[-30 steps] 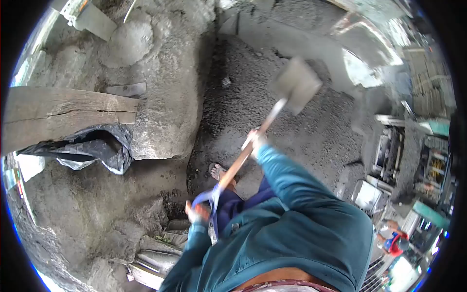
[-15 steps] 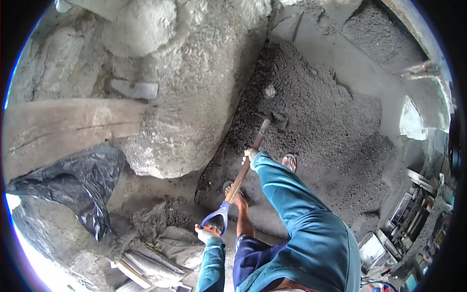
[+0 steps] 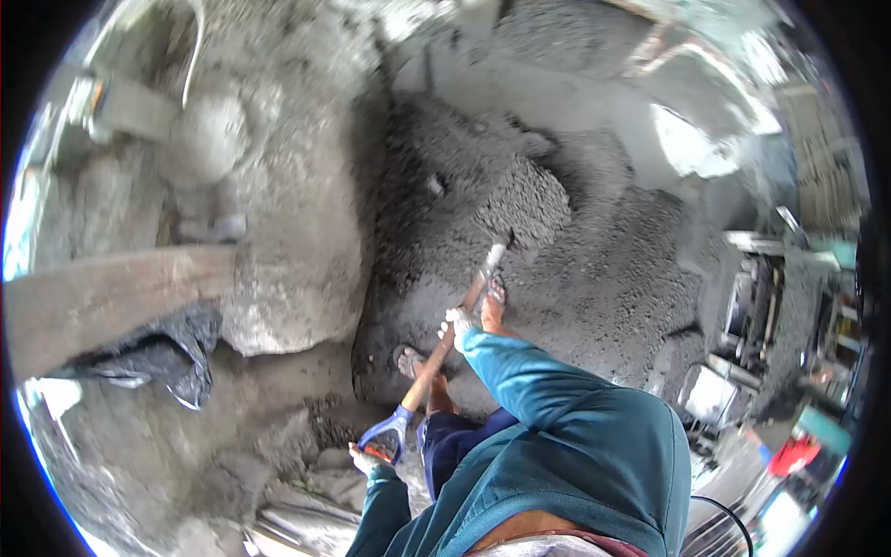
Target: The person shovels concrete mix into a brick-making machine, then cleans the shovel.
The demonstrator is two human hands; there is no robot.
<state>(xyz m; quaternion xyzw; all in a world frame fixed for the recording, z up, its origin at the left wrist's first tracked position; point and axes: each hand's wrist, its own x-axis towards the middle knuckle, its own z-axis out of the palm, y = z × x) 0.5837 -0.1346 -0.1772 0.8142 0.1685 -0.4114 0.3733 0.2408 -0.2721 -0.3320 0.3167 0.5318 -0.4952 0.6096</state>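
A shovel with a wooden shaft (image 3: pixel 430 379) and a blue D-shaped grip (image 3: pixel 401 422) slants across the view in front of me. My left hand (image 3: pixel 369 457) is closed around the D-shaped grip at the lower end. Further up, my right hand (image 3: pixel 458 325) wraps round the shaft. Both hands look pale, gloved or coated with grey. A mound of wet grey mix (image 3: pixel 525 202) covers the shovel's blade and hides it. Beneath and around the blade spreads a larger grey heap of mix (image 3: pixel 603 288).
A large pale rock (image 3: pixel 297 278) rises on the left, with a wooden plank (image 3: pixel 121 297) and black plastic sheeting (image 3: pixel 172 357) against it. My sandalled feet (image 3: pixel 408 362) stand at the heap's near edge. Assorted clutter (image 3: pixel 752 325) lines the right side.
The blade has come up out of the heap bearing a mound of mix. My view has turned to the right, and the shovel has swung slightly with both hands still on it.
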